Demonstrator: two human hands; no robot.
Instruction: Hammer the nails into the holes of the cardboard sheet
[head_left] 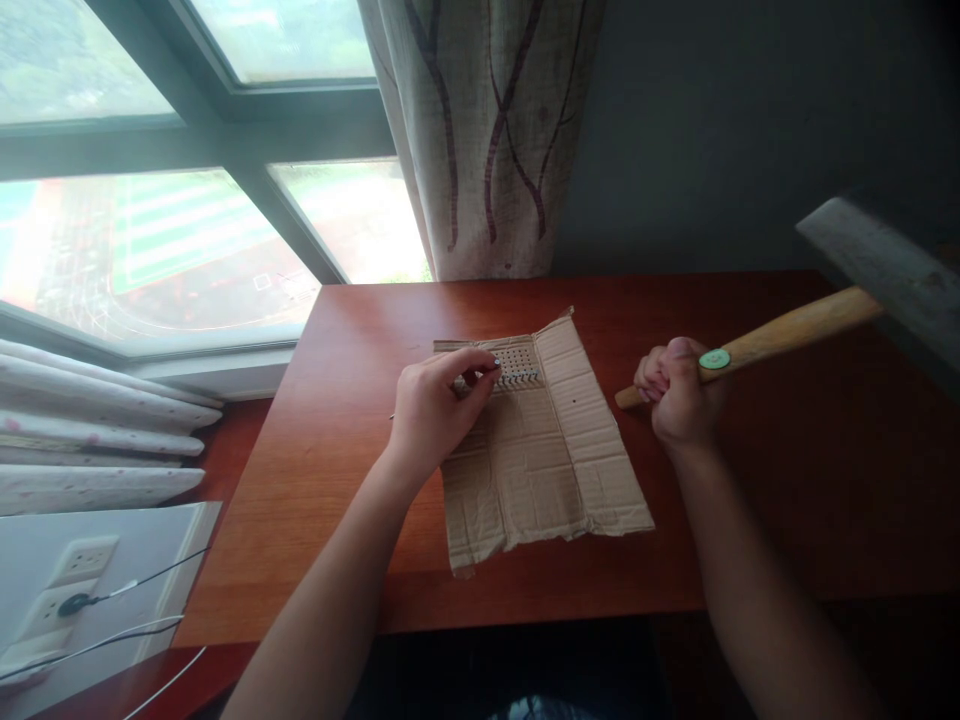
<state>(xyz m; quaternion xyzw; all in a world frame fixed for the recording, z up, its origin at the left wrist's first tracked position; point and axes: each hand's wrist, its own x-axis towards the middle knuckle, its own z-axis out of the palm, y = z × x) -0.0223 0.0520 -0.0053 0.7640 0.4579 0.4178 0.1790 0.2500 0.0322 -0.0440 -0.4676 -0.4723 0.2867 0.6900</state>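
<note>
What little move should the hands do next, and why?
Perhaps bring the hammer slowly over the grid on the cardboard. The right hand grips it with its head raised off to the side, while the left hand has its fingertips at the grid, so going gently seems wise.

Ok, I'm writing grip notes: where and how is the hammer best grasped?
Probably by the wooden handle, wrapped from the near side as the right hand does: it is long and slim, while the bulky head sits at its right end.
</note>
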